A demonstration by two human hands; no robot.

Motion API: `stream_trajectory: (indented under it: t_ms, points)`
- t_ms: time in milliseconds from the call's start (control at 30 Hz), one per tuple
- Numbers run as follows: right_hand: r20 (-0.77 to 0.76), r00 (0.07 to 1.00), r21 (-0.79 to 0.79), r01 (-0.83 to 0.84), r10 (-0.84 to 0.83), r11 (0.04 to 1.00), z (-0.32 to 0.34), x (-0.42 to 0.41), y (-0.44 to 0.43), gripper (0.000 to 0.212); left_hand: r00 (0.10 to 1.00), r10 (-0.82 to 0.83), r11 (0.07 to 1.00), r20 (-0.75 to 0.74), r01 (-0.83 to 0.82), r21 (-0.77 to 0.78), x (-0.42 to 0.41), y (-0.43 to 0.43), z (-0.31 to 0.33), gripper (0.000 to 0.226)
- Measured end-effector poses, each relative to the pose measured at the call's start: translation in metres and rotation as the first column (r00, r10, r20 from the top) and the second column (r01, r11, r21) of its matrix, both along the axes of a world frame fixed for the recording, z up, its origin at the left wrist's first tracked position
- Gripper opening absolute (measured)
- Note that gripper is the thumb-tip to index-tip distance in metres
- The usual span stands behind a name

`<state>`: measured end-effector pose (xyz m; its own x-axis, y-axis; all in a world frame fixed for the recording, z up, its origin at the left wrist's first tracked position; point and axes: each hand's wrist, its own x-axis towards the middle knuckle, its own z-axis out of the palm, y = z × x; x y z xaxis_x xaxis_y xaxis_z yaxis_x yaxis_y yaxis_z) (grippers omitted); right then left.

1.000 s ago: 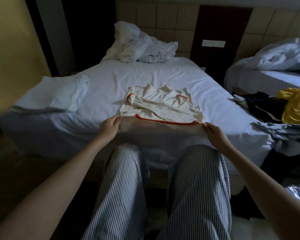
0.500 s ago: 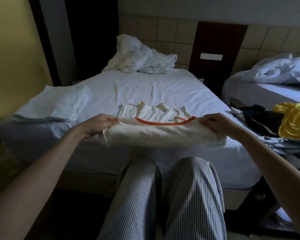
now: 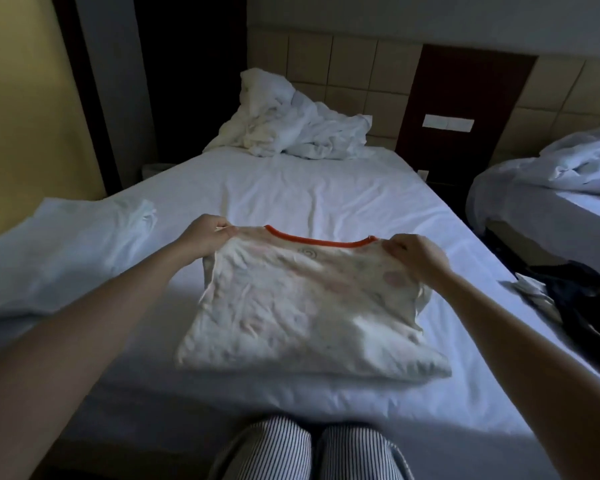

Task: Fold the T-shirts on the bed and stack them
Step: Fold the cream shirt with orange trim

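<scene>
Gripping one cream T-shirt [image 3: 305,306] with two hands, the left hand [image 3: 207,235] and the right hand [image 3: 414,256], curling the fingers [image 3: 224,228] of each round the cloth at either end of its orange-trimmed edge [image 3: 319,240]. Stretching that edge across the width of the bed [image 3: 291,188] and pointing it toward the bed's head, with the shirt's folded near end lying flat at the bed's foot. Sharing the bed with one crumpled heap of white bedding [image 3: 291,129] at the bed's head and one white cloth [image 3: 66,244] on the bed's left edge. Facing one tiled headboard [image 3: 343,67] behind the bed, one second bed [image 3: 551,209] right of the bed, one dark pile of clothes [image 3: 582,299] beside the bed's right edge.
</scene>
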<state>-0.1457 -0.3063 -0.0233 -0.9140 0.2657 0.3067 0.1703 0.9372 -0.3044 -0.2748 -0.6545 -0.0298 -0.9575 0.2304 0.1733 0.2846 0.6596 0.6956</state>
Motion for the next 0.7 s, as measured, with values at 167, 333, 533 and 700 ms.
stream_trajectory:
  t_ms: [167, 333, 533, 700]
  points:
    - [0.088, 0.996, 0.034, -0.011, 0.008, 0.999, -0.049, -0.068, 0.02, 0.031, 0.999, 0.045, 0.992, 0.029, -0.042, -0.116, -0.055, 0.024, -0.044, 0.037]
    - [-0.001, 0.996, -0.046, 0.091, -0.091, 0.995, -0.115, -0.082, 0.033, 0.027, 0.971, 0.187, 0.969, -0.151, -0.207, -0.131, -0.062, 0.039, -0.11, 0.035]
    - [-0.066, 0.914, -0.274, 0.37, -0.401, 0.888, -0.119, -0.074, 0.047, 0.039, 0.908, 0.364, 0.931, -0.209, -0.361, 0.052, -0.067, 0.034, -0.113, 0.046]
    - [0.057, 0.969, -0.383, 0.245, -0.242, 0.89, -0.113, -0.059, 0.056, 0.038, 0.967, 0.238, 0.943, -0.091, -0.253, -0.215, -0.062, 0.032, -0.112, 0.053]
